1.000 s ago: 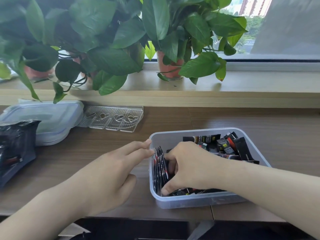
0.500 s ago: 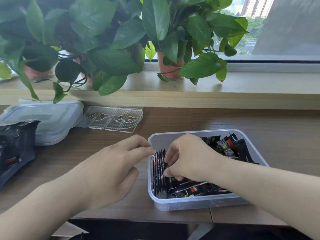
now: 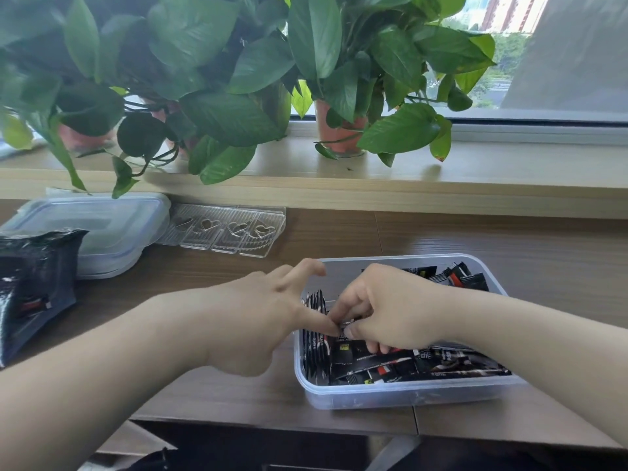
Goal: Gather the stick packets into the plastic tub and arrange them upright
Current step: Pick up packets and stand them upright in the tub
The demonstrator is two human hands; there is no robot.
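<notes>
The tub (image 3: 404, 396) sits close to the table's (image 3: 509, 239) front edge, right of its middle, and every one of the stick packets I can see is inside it. An upright row (image 3: 314, 348) stands on edge against the tub's left wall, while the loose packets (image 3: 441, 365) lie flat and crossed over the rest of the floor, a few propped in the far right corner. My right hand (image 3: 390, 307) is down in the tub with fingers curled, pinching one packet (image 3: 347, 322) between thumb and fingertips just beside the row. Most of it is hidden under the hand, so I can't say how it tilts. My left hand (image 3: 258, 321) reaches over the left wall with fingers fairly straight and spread, gripping nothing. Its thumb lies across the top of the row and meets the right fingertips. The step, as I read it, is adding this packet to the row. To do it well I'd use the left thumb as a stop holding the standing ones against the wall and turn the pinched packet on edge, face parallel to theirs. I'd slide it down until it meets the floor, and only then shift the thumb over to take it in. Thin, slick sachets like these probably fan out and topple once pressure comes off, so one hand should always press the row. Next I'd draw from the flat ones nearest the row, clearing floor for it to grow rightwards. A black bag (image 3: 34, 283) lies at the table's left edge; whether it holds more I can't tell.
</notes>
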